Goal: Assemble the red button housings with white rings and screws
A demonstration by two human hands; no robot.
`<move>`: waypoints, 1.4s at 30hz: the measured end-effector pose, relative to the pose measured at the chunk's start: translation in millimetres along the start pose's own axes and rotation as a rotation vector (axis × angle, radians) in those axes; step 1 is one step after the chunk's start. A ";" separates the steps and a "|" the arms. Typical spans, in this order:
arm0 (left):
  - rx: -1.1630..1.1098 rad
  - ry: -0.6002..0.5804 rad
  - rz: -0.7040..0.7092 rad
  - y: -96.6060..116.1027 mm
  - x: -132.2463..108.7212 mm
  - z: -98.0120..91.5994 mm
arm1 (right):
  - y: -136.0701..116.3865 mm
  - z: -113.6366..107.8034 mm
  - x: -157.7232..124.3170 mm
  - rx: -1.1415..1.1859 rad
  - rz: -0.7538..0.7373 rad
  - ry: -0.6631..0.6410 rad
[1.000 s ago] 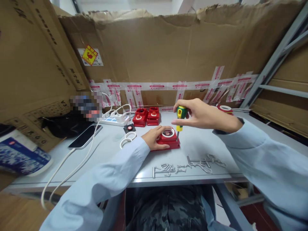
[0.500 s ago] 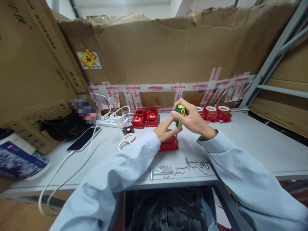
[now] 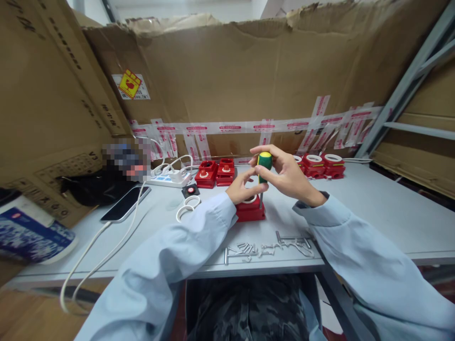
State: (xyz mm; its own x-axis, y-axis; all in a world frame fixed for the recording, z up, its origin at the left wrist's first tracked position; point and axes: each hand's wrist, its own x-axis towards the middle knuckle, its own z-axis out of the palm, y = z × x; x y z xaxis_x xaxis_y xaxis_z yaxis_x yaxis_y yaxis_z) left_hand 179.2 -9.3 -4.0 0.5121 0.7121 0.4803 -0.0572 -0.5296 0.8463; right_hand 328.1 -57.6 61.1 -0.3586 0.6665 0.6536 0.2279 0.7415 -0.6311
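My right hand (image 3: 284, 175) is wrapped round the green and yellow handle of a screwdriver (image 3: 263, 166) that stands upright, its tip down at the right side of a red box (image 3: 250, 210) with a white ring on top. My left hand (image 3: 241, 187) hovers over the red box, thumb and fingers pinched against the screwdriver's handle. The box lies on the grey table (image 3: 373, 218) in front of me.
Several screws and metal bits (image 3: 266, 247) lie near the table's front edge. More red boxes stand behind (image 3: 215, 172) and at the right (image 3: 320, 165). White rings (image 3: 186, 207), a phone (image 3: 124, 202), a power strip (image 3: 167, 179) and cables sit on the left. Cardboard walls surround the table.
My left hand has lifted off the red box and come up to the screwdriver's handle. My right hand has drawn nearer and lower, keeping the screwdriver upright on the box.
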 end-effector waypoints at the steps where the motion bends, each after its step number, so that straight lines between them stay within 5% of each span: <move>1: -0.056 -0.030 -0.018 -0.8 0.2 -1.3 | 1.0 -0.9 0.3 0.043 0.022 -0.001; 8: -0.127 -0.054 -0.071 -11.4 1.8 -6.2 | 2.1 1.4 -3.1 -0.063 -0.025 0.003; 16: -0.238 -0.200 -0.075 5.4 -1.3 -8.7 | 16.1 -5.6 -0.5 -0.042 0.070 -0.013; 23: 0.027 0.052 -0.010 -2.8 0.0 -4.9 | 10.0 6.3 -3.5 -0.190 -0.030 0.088; 30: -0.138 -0.169 -0.069 4.0 -2.2 -6.3 | 15.3 1.3 -1.3 -0.019 0.100 0.003; 36: 0.036 0.036 -0.032 -0.1 -1.9 -4.4 | 15.6 6.2 -2.4 -0.132 -0.015 0.062; 42: -0.173 -0.102 -0.089 4.3 -1.5 -4.4 | 14.2 1.9 -2.2 0.062 0.078 -0.030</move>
State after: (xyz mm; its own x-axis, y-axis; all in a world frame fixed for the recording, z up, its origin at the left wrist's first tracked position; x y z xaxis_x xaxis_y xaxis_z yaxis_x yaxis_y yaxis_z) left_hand 174.4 -10.6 0.0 0.6054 0.6976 0.3832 -0.1492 -0.3735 0.9156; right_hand 330.4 -48.7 49.9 -0.3687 0.7190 0.5892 0.2000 0.6804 -0.7051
